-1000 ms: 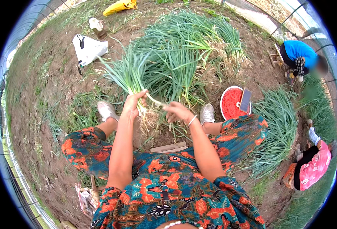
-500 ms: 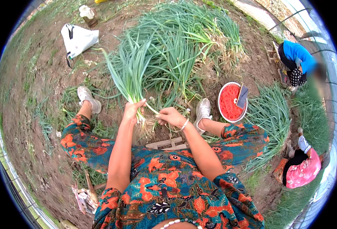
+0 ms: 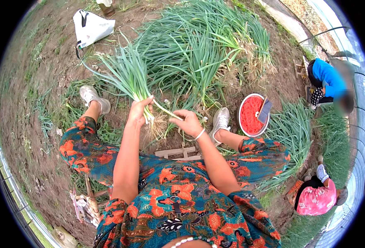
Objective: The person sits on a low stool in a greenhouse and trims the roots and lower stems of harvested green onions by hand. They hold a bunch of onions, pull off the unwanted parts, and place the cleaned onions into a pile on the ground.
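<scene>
I see the left hand [image 3: 139,110] clasping a scallion bunch [image 3: 130,76]; the right hand [image 3: 189,122] pinches a pale stalk [image 3: 164,109], whose end its grip hides.

Bright diffuse daylight, soft shadows, glare upper right, bowed fisheye edges, blue-clad co-worker's head [image 3: 345,102] blurred

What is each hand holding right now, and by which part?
The left hand grips a bunch of green onions low down, just above the roots. The right hand pinches a single stalk by its pale lower end.
</scene>
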Tool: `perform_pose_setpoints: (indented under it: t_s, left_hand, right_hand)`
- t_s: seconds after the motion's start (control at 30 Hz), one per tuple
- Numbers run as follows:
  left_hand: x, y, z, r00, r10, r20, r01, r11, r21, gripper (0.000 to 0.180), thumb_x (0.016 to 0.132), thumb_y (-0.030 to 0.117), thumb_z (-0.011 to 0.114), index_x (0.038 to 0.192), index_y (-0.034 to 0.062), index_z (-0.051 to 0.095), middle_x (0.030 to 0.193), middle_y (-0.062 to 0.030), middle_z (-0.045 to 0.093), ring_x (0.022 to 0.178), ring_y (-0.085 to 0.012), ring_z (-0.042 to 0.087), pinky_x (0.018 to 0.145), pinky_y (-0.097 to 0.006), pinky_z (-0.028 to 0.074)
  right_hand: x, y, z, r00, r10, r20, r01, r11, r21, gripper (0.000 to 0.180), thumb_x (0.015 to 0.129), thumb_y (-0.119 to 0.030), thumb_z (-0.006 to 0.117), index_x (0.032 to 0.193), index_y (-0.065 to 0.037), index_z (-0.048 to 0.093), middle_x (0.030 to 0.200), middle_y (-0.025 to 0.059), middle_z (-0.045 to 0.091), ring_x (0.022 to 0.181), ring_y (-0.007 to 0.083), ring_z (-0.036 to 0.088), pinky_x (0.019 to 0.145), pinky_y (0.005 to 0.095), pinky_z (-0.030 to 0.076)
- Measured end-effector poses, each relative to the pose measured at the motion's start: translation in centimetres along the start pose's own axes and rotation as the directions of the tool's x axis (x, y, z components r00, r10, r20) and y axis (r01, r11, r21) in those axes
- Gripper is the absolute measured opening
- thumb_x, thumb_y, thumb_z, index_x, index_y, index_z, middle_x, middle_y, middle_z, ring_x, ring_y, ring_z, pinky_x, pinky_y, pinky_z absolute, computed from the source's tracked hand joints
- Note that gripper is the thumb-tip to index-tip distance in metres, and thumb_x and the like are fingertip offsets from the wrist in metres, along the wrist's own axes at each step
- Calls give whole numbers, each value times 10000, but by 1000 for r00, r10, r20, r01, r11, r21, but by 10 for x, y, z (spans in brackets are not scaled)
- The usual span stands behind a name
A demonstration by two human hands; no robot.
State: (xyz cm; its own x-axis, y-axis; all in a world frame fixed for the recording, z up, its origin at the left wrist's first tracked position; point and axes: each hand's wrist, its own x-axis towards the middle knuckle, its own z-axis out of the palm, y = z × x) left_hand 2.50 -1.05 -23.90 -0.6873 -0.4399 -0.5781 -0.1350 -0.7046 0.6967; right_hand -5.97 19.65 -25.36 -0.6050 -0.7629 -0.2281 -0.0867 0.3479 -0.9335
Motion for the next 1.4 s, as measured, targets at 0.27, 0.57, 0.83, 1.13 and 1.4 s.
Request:
perform_pose_setpoints:
  t_s: [0.27,0.57,0.83,1.13,1.4]
  left_hand:
    - [1,-7,7,996,-36,86,45,994,-98,116,803,55,668,862,20,575,666,-34,576,482,-92,507,415,-223,405]
    - [-2,-13,16,992,81,97,-76,996,-55,143,808,76,666,895,5,580,664,-26,558,487,-94,492,435,-237,406]
    - [4,-1,5,991,122,54,-114,984,-138,188,837,101,641,965,-15,567,692,-13,530,519,-89,466,467,-243,390]
    - [5,-10,7,996,87,21,-81,980,-181,169,807,76,671,933,-3,591,675,-24,550,508,-100,494,467,-252,411]
    - [11,0,-2,991,132,1,-130,983,-130,178,842,105,633,957,-15,570,687,-14,532,529,-91,477,480,-249,396]
  right_hand:
    - [-8,-6,6,914,376,151,-357,571,739,251,884,-205,589,980,18,653,858,82,686,752,139,643,681,256,514]
    - [8,55,1,774,623,-113,-115,313,943,178,872,-183,591,838,-9,608,695,77,613,616,174,594,552,306,499]
    - [-10,15,-27,956,204,-211,-79,871,485,300,800,-310,701,903,-37,630,803,45,625,820,122,570,742,305,457]
    - [-5,25,-9,960,-18,-278,-28,987,-159,266,735,-268,736,785,-20,654,684,72,638,589,242,591,586,374,466]
    - [-7,26,-55,871,217,-440,-105,959,263,297,847,-259,646,683,-12,632,568,-10,515,557,92,470,528,255,389]
